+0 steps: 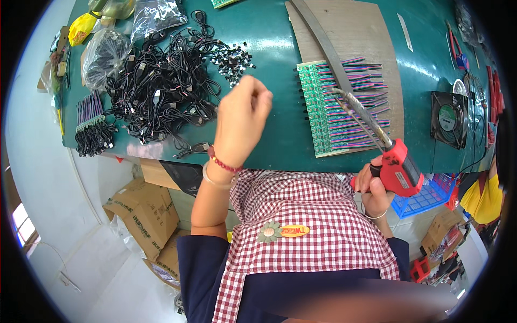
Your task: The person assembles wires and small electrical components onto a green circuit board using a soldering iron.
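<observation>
Your right hand (pixel 375 194) is wrapped round the red soldering gun (pixel 403 169), tip over the green circuit boards (pixel 312 116), right on the worktop (pixel 269 145). Left hand (pixel 242 118) curled near small black connectors (pixel 232 60); can't tell if pinching anything. Steady your wrist; spare the wires (pixel 369 67).

A green circuit-board panel (pixel 313 116) lies flat along the left edge of a brown board (pixel 371 32), its near end at that board's near-left corner; pink, blue and dark wires (pixel 344 133) run rightward from it in rows. A red-and-black soldering gun (pixel 401 168) tilts above the near edge of the worktop (pixel 277 141), metal barrel (pixel 371 120) slanting away leftward over the wires.
</observation>
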Action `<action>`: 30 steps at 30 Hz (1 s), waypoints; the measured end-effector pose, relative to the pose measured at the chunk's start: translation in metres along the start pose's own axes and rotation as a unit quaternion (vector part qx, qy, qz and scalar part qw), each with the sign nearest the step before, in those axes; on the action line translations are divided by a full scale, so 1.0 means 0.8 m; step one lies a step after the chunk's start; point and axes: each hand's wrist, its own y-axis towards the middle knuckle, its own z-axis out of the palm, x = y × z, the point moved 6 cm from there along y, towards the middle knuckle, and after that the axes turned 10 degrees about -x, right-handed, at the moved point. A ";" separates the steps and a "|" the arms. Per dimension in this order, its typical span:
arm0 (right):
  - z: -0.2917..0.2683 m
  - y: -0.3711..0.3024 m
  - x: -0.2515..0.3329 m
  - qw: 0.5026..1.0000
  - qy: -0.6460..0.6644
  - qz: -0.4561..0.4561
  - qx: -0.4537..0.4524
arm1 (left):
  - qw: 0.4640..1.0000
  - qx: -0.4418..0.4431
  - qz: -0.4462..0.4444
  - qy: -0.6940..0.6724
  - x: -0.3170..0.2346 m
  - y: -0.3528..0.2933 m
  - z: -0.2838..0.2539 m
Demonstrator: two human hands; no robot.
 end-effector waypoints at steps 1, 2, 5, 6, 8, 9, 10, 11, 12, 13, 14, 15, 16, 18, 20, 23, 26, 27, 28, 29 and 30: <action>0.008 0.003 -0.001 1.000 0.016 0.003 0.006 | 0.998 0.039 -0.027 -0.034 -0.007 -0.009 0.005; 0.021 0.008 -0.001 0.998 0.046 0.009 0.035 | 0.991 0.044 -0.052 -0.113 -0.009 -0.023 0.008; 0.056 0.017 -0.006 0.999 -0.024 -0.003 0.044 | 0.934 0.096 -0.105 -0.328 -0.024 -0.064 0.031; 0.062 0.016 -0.009 0.996 -0.035 0.019 0.085 | 0.918 0.153 -0.147 -0.335 -0.034 -0.076 0.035; 0.074 0.016 -0.009 0.988 -0.073 0.051 0.122 | 0.843 0.183 -0.243 -0.444 -0.040 -0.101 0.047; 0.086 0.014 -0.011 0.978 -0.112 0.082 0.158 | 0.808 0.178 -0.271 -0.493 -0.044 -0.109 0.054; 0.108 0.018 0.004 0.982 -0.049 0.075 0.165 | 0.807 0.179 -0.270 -0.494 -0.045 -0.114 0.058; 0.107 0.016 0.002 0.982 -0.050 0.075 0.165 | 0.813 0.172 -0.257 -0.493 -0.046 -0.117 0.059; 0.102 0.017 0.001 0.984 -0.097 0.044 0.141 | 0.819 0.166 -0.244 -0.493 -0.046 -0.119 0.059; 0.098 0.018 0.003 0.983 -0.143 0.014 0.116 | 0.818 0.166 -0.244 -0.494 -0.044 -0.119 0.060; 0.099 0.021 0.007 0.979 -0.154 0.022 0.129 | 0.875 0.159 -0.159 -0.429 -0.048 -0.113 0.056; 0.096 0.021 0.007 0.979 -0.155 0.021 0.128 | 0.919 0.149 -0.072 -0.357 -0.053 -0.109 0.052; 0.095 0.021 0.006 0.975 -0.171 0.020 0.140 | 0.919 0.150 -0.072 -0.358 -0.054 -0.107 0.051; 0.093 0.020 0.006 0.971 -0.186 0.018 0.149 | 0.947 0.156 -0.011 -0.279 -0.064 -0.101 0.046; 0.087 0.019 0.002 0.977 -0.167 0.054 0.122 | 0.957 0.161 0.027 -0.241 -0.071 -0.099 0.040; 0.088 0.019 0.001 0.971 -0.197 0.013 0.132 | 0.966 0.168 0.086 -0.174 -0.080 -0.095 0.035; 0.078 0.018 -0.010 0.955 -0.260 -0.031 0.140 | 0.968 0.198 0.080 -0.133 -0.079 -0.089 0.036; 0.074 0.017 -0.012 0.955 -0.260 -0.031 0.140 | 0.966 0.222 0.052 -0.119 -0.074 -0.086 0.039; 0.066 0.017 -0.012 0.966 -0.233 -0.020 0.114 | 0.967 0.216 0.011 -0.135 -0.060 -0.080 0.043; 0.056 0.016 -0.013 0.975 -0.204 -0.010 0.088 | 0.966 0.208 -0.031 -0.150 -0.041 -0.074 0.050; 0.044 0.014 -0.007 0.969 -0.239 -0.013 0.064 | 0.962 0.217 -0.086 -0.143 -0.026 -0.066 0.053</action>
